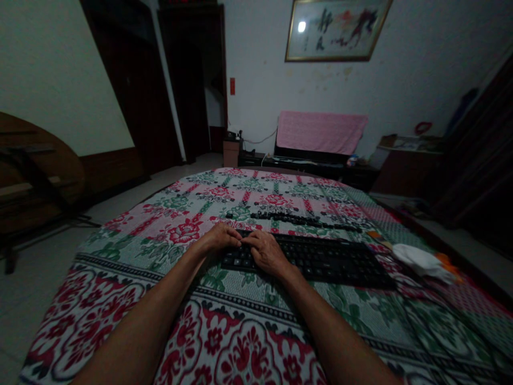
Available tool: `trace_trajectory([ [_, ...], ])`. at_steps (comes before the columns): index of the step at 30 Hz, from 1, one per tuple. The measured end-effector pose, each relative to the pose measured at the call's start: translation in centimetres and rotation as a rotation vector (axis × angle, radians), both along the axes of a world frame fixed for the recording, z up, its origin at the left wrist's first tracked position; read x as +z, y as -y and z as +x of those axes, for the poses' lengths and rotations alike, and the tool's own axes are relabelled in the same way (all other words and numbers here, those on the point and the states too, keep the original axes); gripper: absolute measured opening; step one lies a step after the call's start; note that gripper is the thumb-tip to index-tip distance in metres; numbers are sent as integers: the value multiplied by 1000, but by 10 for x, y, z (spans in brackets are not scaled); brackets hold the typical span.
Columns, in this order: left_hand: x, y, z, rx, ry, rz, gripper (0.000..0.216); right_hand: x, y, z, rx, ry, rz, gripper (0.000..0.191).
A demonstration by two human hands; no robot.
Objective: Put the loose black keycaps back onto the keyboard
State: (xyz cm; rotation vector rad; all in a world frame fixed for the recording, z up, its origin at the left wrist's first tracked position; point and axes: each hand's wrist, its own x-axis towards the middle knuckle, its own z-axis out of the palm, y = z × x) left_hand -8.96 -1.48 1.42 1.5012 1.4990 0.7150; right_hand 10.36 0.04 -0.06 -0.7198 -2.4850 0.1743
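A black computer keyboard [328, 259] lies on the patterned tablecloth, some of its left part covered by my hands. My left hand [222, 236] is at the keyboard's upper left corner, fingers bent and closed together. Over the left keys is my right hand [265, 250], its fingers curled and its tips meeting those of my left hand. Whatever is between the fingertips is too small and dark to make out. Behind the keyboard, loose black keycaps [296, 219] lie in a long row, with one single keycap [229, 216] apart at the left.
Right of the keyboard are a white cloth or bag [417, 259], an orange item [449, 264] and dark cables [433, 321]. The floral tablecloth [240, 342] covers the table. Beyond it stands a low cabinet under a pink cloth [320, 131]; a round wooden tabletop [36, 171] leans at left.
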Motion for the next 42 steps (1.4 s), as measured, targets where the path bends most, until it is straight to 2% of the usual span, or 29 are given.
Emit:
trace_trajectory([
  [7, -4, -4, -8, -46, 91, -80, 34, -1, 0, 0, 14, -7, -10, 37],
  [12, -1, 1, -7, -30, 139, -69, 36, -1, 0, 0, 16, -3, -14, 35],
  [16, 3, 4, -3, -71, 64, -40, 32, 0, 1, 0, 3, -4, -10, 34],
  [20, 6, 7, -1, -137, -31, 64, 30, 0, 1, 0, -3, -1, -3, 34],
  [24, 7, 9, 1, -151, -34, 93, 28, 0, 2, 0, -6, -10, 7, 32],
  [26, 8, 9, 3, -137, -18, 68, 25, -1, 1, 0, -5, -9, 10, 32],
  [31, 8, 5, 5, -2, 1, -12, 24, -1, 1, 0, 1, -8, 4, 34],
  [35, 5, 1, 3, 33, 43, -31, 24, -1, 0, 0, 5, -5, -1, 35],
  [42, 5, -2, 4, 74, -1, -43, 19, 0, 2, -2, 3, 17, 4, 35],
])
